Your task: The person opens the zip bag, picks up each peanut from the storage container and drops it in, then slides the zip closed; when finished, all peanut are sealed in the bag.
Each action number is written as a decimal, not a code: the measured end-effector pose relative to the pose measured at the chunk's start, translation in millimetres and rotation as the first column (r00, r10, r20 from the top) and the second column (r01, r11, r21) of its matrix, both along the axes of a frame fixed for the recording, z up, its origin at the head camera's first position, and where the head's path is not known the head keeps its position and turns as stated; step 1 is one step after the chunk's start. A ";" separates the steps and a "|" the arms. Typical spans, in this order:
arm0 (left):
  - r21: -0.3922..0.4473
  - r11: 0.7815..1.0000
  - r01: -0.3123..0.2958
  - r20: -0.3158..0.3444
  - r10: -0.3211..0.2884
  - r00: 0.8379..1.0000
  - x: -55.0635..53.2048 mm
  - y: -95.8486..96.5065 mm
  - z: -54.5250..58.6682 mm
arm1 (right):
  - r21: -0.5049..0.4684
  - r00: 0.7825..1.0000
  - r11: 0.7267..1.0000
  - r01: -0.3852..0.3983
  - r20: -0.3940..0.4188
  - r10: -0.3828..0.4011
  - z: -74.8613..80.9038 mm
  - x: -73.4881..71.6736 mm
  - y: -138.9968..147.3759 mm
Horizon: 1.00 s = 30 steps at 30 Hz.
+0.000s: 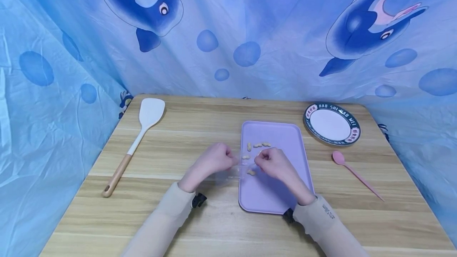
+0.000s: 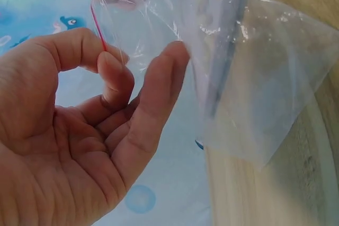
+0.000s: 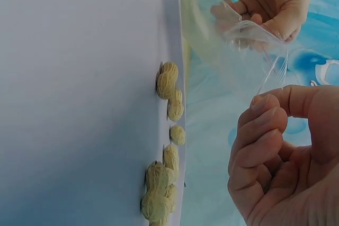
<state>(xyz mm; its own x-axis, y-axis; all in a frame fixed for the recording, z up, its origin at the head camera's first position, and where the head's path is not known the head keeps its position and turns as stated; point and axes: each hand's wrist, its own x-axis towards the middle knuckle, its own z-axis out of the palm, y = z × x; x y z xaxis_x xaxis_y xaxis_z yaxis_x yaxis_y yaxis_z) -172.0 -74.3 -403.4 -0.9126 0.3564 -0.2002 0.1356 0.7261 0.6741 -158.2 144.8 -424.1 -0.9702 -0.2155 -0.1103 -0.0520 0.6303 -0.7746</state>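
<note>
A clear plastic zip bag [image 2: 270, 72] with a red line along its mouth is stretched between my two hands, close above the left side of a purple tray [image 1: 275, 130]. With thumb and index finger, my left hand [image 1: 214, 158] pinches the bag at the red line, its other fingers loosely bent. My right hand [image 1: 273, 163] pinches the opposite part of the bag's mouth, fingers curled, over the tray. The bag's body hangs below the hands, see-through. Several unshelled peanuts [image 1: 249, 146] lie on the tray around and beyond the hands.
A white spatula [image 1: 151, 112] with a wooden handle lies at the left of the wooden table [image 1: 200, 110]. To the right are a round plate [image 1: 330, 125] with a dark green patterned rim and a pink spoon [image 1: 338, 158]. Behind hangs a blue dolphin-print cloth [image 1: 271, 19].
</note>
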 end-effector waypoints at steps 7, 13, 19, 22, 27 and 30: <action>-0.064 0.998 -0.029 0.024 0.031 0.999 0.4 -2.6 4.8 | 0.014 1.000 1.000 0.000 -0.010 0.000 1.1 0.3 0.5; -0.054 0.998 -0.033 0.014 0.033 0.999 2.5 -3.1 7.2 | 0.025 0.999 1.000 -0.005 -0.040 0.006 1.7 1.2 0.0; -0.016 1.000 -0.014 0.000 0.014 1.000 3.6 -3.5 8.6 | -0.001 0.998 1.000 -0.012 -0.054 0.012 0.1 1.1 -0.3; -0.001 1.000 0.003 -0.005 -0.003 1.000 3.4 -3.3 8.7 | -0.007 0.998 1.000 -0.017 -0.057 0.017 0.1 1.4 -0.5; 0.022 0.999 0.034 -0.034 -0.033 0.999 3.5 -1.0 7.3 | -0.011 0.998 1.000 -0.025 -0.061 0.024 0.9 2.0 -1.3; 0.030 0.998 0.055 -0.072 -0.053 0.996 2.7 0.8 4.8 | -0.015 0.998 0.999 -0.028 -0.057 0.027 1.0 2.2 -2.0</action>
<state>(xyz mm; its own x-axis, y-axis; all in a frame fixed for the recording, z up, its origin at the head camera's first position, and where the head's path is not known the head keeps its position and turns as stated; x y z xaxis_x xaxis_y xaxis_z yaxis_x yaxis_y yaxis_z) -169.4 -73.5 -398.6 -0.9034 0.4106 -0.1234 0.2224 0.6949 0.6839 -156.0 142.8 -423.1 -0.9685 -0.2435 -0.0517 -0.1130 0.6154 -0.7801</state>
